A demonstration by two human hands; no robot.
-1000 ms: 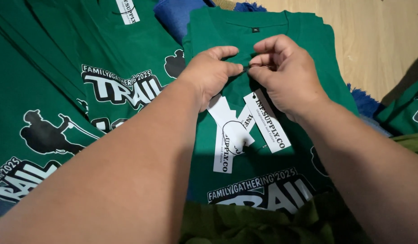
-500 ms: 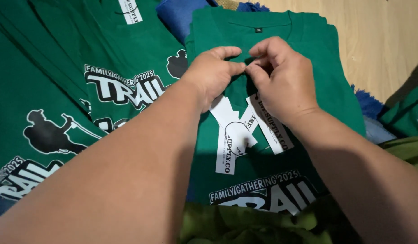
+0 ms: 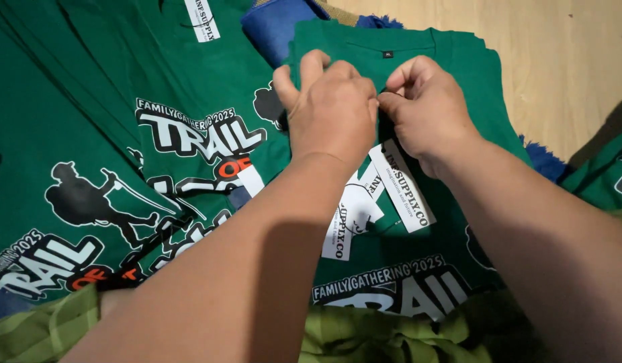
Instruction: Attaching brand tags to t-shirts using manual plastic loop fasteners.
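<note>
Nearest the camera, both bare forearms reach forward over a stack of green shirts (image 3: 452, 87), crossing above a fold of yellow-green checked cloth (image 3: 365, 336) that lies just below the stack's front edge. A few white paper tags (image 3: 361, 208) lie on the top shirt, between the wrists and partly under them. Further up the stack, the left hand (image 3: 331, 111) is curled, knuckles up and thumb raised, its fingertips pressed down on the shirt fabric. The right hand (image 3: 428, 107) meets it fingertip to fingertip, fingers bent and pinched tight; whether it grips the cloth or a thread there cannot be told. To the left of the stack, more printed shirts (image 3: 123, 154) lie spread out flat. Beyond the stack's collar end is a blue cloth (image 3: 277, 30), and to its right the wooden floor (image 3: 559, 60).
</note>
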